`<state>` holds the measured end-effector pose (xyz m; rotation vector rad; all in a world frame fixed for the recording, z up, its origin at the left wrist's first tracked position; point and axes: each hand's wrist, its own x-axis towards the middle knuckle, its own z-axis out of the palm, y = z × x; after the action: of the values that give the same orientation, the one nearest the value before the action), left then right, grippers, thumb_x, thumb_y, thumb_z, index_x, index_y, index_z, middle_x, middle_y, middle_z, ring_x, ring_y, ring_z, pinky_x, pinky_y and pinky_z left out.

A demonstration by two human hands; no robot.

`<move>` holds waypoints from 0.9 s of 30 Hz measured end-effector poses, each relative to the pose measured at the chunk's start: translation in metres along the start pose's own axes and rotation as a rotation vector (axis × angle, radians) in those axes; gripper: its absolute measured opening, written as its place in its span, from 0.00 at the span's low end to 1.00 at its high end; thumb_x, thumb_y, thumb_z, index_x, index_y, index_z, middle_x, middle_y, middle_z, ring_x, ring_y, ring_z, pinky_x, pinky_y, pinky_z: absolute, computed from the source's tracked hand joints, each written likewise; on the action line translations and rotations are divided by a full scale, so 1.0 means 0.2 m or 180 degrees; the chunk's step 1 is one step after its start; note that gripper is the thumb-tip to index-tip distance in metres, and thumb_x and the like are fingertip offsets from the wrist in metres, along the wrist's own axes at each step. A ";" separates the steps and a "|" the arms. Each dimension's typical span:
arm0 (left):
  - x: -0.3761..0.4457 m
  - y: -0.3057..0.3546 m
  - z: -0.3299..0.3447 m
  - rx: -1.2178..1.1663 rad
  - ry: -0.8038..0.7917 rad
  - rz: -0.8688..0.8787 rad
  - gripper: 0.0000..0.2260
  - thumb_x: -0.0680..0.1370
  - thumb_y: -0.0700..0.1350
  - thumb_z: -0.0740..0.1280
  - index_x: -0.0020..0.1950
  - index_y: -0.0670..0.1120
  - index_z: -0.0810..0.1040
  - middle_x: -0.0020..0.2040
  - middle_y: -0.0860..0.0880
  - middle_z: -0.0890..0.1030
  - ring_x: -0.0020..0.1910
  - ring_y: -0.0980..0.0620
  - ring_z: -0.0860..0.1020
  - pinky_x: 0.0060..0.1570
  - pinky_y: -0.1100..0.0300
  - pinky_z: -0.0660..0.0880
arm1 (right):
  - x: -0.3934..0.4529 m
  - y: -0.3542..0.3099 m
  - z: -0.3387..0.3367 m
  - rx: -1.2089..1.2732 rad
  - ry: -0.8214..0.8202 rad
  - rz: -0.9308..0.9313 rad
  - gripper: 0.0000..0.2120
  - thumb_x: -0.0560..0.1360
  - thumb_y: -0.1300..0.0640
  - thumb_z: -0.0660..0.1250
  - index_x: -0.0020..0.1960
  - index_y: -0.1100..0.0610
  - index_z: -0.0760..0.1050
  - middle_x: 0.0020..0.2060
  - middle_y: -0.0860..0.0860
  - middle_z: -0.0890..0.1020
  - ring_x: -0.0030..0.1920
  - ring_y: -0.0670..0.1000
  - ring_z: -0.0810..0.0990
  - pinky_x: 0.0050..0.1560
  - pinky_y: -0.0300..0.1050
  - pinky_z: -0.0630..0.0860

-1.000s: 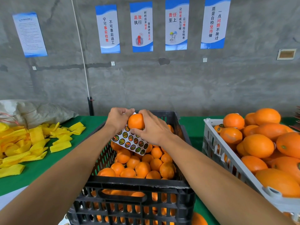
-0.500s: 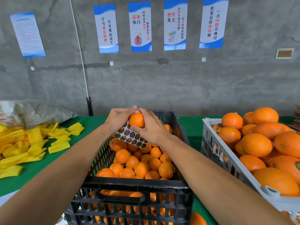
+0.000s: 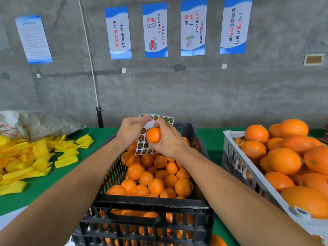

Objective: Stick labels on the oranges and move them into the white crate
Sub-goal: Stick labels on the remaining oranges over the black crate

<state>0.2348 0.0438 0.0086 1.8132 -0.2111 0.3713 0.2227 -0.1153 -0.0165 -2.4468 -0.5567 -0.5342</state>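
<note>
holding over the black crate (image 3: 147, 206): right hand (image 3: 171, 142) gripping one orange (image 3: 153, 134), fingers reaching onto the label sheet (image 3: 154, 132), now tipped upright, pinched by left hand (image 3: 132, 129). probably peeling; white crate (image 3: 248, 167) waiting beside.

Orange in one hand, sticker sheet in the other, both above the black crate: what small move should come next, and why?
Probably peel one label off the sticker sheet with the right fingertips and press it onto the held orange. The left hand pinches the sheet upright. The right hand grips the orange right against it, its fingers touching the sheet's top. No label shows on the orange's visible side, so the white crate likely comes afterwards.
</note>
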 end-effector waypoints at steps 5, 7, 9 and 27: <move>0.02 -0.02 -0.03 0.0255 0.0099 -0.0007 0.12 0.82 0.36 0.66 0.64 0.44 0.82 0.53 0.39 0.86 0.50 0.39 0.86 0.51 0.46 0.83 | -0.01 0.00 -0.02 0.0110 0.0159 0.0188 0.32 0.70 0.44 0.77 0.63 0.48 0.61 0.59 0.51 0.78 0.54 0.57 0.81 0.51 0.58 0.81; 0.03 -0.05 -0.03 0.0822 0.0112 0.0146 0.14 0.82 0.35 0.65 0.66 0.44 0.81 0.55 0.40 0.85 0.52 0.37 0.84 0.56 0.42 0.81 | -0.01 0.00 -0.03 -0.0078 0.0177 0.0187 0.29 0.71 0.42 0.75 0.62 0.48 0.62 0.54 0.52 0.80 0.51 0.58 0.82 0.50 0.59 0.81; 0.04 -0.08 -0.03 0.1375 -0.0007 0.0323 0.15 0.82 0.35 0.64 0.67 0.45 0.80 0.63 0.44 0.82 0.61 0.44 0.81 0.65 0.47 0.77 | -0.01 -0.01 -0.03 -0.0158 0.0148 0.0166 0.27 0.73 0.42 0.73 0.63 0.48 0.63 0.53 0.52 0.81 0.51 0.58 0.82 0.50 0.59 0.81; -0.13 0.24 0.41 0.2254 -0.0832 0.2416 0.32 0.81 0.41 0.66 0.83 0.47 0.57 0.76 0.43 0.70 0.73 0.42 0.71 0.70 0.48 0.70 | -0.33 0.30 -0.60 -0.1678 0.0675 0.0667 0.22 0.82 0.49 0.66 0.71 0.56 0.64 0.64 0.55 0.75 0.58 0.65 0.80 0.52 0.57 0.75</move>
<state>0.2061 -0.0488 0.0238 2.4299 -1.0765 0.8104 0.1668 -0.2502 0.0168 -2.8396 -0.0680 -0.9314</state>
